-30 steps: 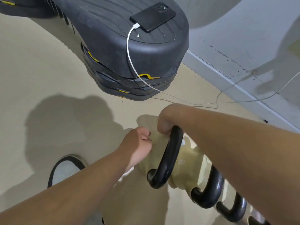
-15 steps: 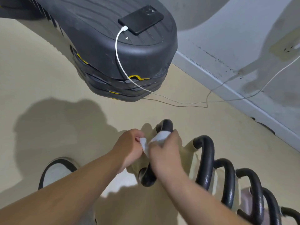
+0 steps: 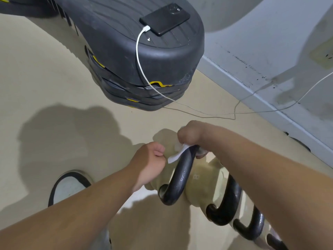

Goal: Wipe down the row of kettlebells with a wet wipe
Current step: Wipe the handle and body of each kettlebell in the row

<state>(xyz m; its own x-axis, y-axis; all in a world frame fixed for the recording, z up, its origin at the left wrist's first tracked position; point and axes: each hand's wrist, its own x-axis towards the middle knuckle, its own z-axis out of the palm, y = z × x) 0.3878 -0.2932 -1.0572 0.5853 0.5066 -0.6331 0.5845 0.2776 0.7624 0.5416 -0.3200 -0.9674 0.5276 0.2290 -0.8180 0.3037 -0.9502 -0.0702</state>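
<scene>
**Item: row of kettlebells** (image 3: 228, 201), standing on the floor (image 3: 54, 78) out from its wall-side edge and running off toward the near right corner; only the black handles of the farther ones show.

**End kettlebell** (image 3: 198, 175): cream body, black loop handle (image 3: 182, 177).
- Handling, as judged: heavy, rigid cast weight, unlikely to shift under rubbing. The glossy handle probably gets slick once damp.
- Best hold: the top of the handle loop, should it need tilting or steadying (the rounded body offers no purchase).

**Wet wipe** (image 3: 175, 156): white, thin, limp.
- Handling, as judged: light and easily torn or bunched, so it needs wrapping round the bar and pressing, not dragging by a corner.
- Position: draped over the top of the end kettlebell's handle, one loose end hanging on the left side.

**Right hand** (image 3: 191, 136): on top of the handle, fingers curled down over the bar, clasping the wipe against it.

**Left hand** (image 3: 151, 159): clenched in a fist against the cream body, just beside the wipe's loose end; nothing visible in it.

**Also present:** stacked black step platforms (image 3: 126, 42) toward the floor's far edge, a phone (image 3: 164, 18) on top, its white cable (image 3: 140, 65) trailing to the wall; one shoe (image 3: 66, 186) near left.
</scene>
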